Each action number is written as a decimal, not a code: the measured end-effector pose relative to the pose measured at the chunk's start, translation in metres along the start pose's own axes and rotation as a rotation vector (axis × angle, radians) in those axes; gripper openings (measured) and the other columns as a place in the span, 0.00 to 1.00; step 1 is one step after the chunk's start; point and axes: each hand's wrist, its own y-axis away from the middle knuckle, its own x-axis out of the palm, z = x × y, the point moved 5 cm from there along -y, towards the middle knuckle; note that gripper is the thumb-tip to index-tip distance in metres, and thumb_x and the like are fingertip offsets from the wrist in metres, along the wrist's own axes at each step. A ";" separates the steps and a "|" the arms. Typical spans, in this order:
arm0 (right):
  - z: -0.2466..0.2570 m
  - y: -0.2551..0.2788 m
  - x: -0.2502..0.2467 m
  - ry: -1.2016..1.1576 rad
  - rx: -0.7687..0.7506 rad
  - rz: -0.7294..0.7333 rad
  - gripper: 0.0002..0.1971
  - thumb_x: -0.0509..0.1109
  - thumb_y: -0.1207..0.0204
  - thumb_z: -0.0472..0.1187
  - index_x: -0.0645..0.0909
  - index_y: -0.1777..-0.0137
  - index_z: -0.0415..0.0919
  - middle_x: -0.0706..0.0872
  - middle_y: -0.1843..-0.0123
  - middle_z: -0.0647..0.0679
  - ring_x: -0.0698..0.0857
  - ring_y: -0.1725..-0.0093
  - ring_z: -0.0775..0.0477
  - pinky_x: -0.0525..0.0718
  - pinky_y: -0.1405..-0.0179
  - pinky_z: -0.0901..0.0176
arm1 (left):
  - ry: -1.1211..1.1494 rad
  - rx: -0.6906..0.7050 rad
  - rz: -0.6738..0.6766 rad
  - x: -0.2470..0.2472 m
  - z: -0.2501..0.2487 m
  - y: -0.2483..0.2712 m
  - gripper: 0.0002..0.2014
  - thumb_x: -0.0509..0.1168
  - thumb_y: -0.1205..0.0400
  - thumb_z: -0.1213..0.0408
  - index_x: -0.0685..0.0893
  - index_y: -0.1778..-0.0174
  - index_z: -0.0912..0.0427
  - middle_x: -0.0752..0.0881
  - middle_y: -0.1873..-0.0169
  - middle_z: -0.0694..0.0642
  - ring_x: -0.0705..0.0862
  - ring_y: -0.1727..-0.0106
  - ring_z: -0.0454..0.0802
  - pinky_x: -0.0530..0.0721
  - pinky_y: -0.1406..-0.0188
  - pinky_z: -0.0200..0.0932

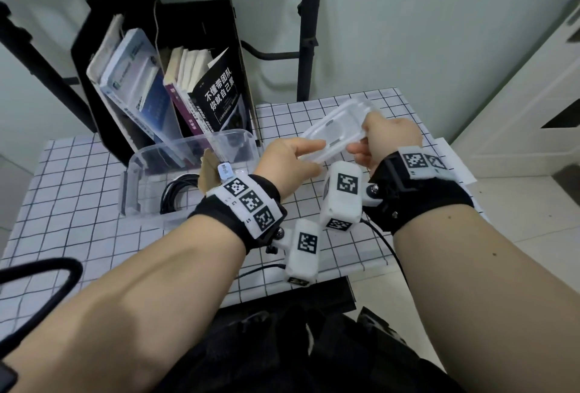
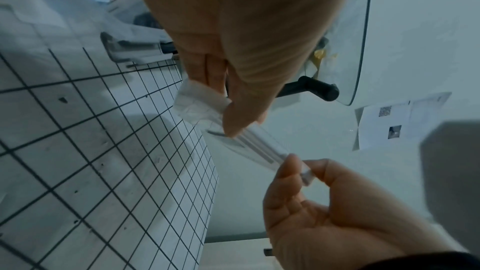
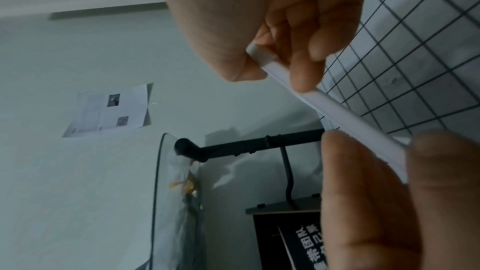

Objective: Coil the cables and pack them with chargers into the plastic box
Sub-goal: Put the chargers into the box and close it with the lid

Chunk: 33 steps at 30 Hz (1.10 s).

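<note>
The clear plastic box [image 1: 147, 166] stands on the checked tablecloth at the left, with a coiled black cable [image 1: 175, 195] lying inside it. A small white charger [image 1: 224, 170] shows at the box's near right rim, beside a brown tag. Both hands hold the clear lid [image 1: 332, 129] tilted in the air, to the right of the box. My left hand [image 1: 314, 154] pinches the lid's near left edge [image 2: 249, 143]. My right hand [image 1: 361, 141] grips its right end [image 3: 337, 110] between thumb and fingers.
A black file box with books [image 1: 163, 78] stands right behind the plastic box. A black stand pole [image 1: 309, 25] rises at the table's far edge. A thin black cable [image 1: 386, 245] runs off the table's front edge, and a black loop [image 1: 47, 270] lies at the lower left.
</note>
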 end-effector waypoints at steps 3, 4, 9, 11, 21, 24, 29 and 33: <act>0.013 0.014 0.009 -0.016 -0.049 0.028 0.10 0.63 0.30 0.37 0.77 0.51 0.32 0.82 0.77 0.43 0.86 0.78 0.47 0.80 0.79 0.61 | 0.059 0.049 0.010 -0.007 -0.003 0.005 0.21 0.74 0.28 0.73 0.86 0.38 0.54 0.88 0.43 0.48 0.85 0.45 0.39 0.80 0.34 0.45; 0.016 0.018 0.012 -0.021 -0.061 0.039 0.11 0.64 0.30 0.38 0.77 0.49 0.33 0.82 0.78 0.45 0.87 0.78 0.47 0.81 0.79 0.61 | 0.066 0.065 0.008 -0.011 -0.004 0.007 0.21 0.74 0.28 0.74 0.87 0.40 0.55 0.89 0.45 0.48 0.86 0.44 0.42 0.81 0.35 0.48; 0.034 0.040 0.031 -0.088 -0.123 0.097 0.07 0.68 0.29 0.38 0.77 0.58 0.33 0.80 0.75 0.44 0.87 0.78 0.47 0.81 0.78 0.60 | 0.076 0.150 -0.018 -0.030 -0.007 0.015 0.17 0.73 0.26 0.71 0.88 0.41 0.53 0.91 0.51 0.47 0.88 0.50 0.42 0.85 0.41 0.46; 0.039 0.046 0.038 -0.105 -0.150 0.112 0.11 0.72 0.29 0.43 0.77 0.60 0.35 0.81 0.72 0.44 0.87 0.76 0.47 0.83 0.76 0.59 | 0.109 0.182 -0.063 -0.039 -0.009 0.021 0.17 0.70 0.24 0.73 0.88 0.41 0.55 0.91 0.51 0.48 0.88 0.52 0.40 0.85 0.43 0.43; 0.023 0.037 0.055 0.132 -0.202 -0.024 0.12 0.69 0.28 0.47 0.81 0.46 0.45 0.86 0.48 0.49 0.81 0.55 0.50 0.77 0.54 0.59 | 0.595 -0.070 -0.243 -0.115 0.040 0.041 0.16 0.61 0.19 0.74 0.84 0.36 0.59 0.91 0.50 0.58 0.88 0.50 0.55 0.85 0.52 0.49; 0.008 0.032 0.059 0.250 -0.173 -0.048 0.21 0.67 0.24 0.44 0.76 0.31 0.45 0.80 0.34 0.50 0.79 0.45 0.49 0.72 0.49 0.62 | 0.714 -0.114 -0.287 -0.137 0.057 0.054 0.15 0.57 0.17 0.77 0.83 0.38 0.63 0.92 0.57 0.55 0.89 0.59 0.52 0.88 0.65 0.44; -0.020 0.035 0.083 0.269 -0.092 0.027 0.23 0.63 0.19 0.40 0.70 0.23 0.41 0.76 0.26 0.46 0.77 0.32 0.48 0.67 0.45 0.72 | 0.818 -0.186 -0.336 -0.165 0.080 0.077 0.14 0.56 0.16 0.77 0.82 0.40 0.64 0.92 0.63 0.54 0.90 0.66 0.46 0.88 0.73 0.38; -0.031 0.041 0.103 0.395 -0.092 0.110 0.22 0.62 0.20 0.43 0.75 0.26 0.44 0.80 0.29 0.48 0.82 0.39 0.44 0.69 0.48 0.66 | 0.879 -0.236 -0.410 -0.181 0.095 0.091 0.16 0.56 0.16 0.77 0.79 0.33 0.68 0.89 0.55 0.60 0.90 0.67 0.47 0.84 0.77 0.34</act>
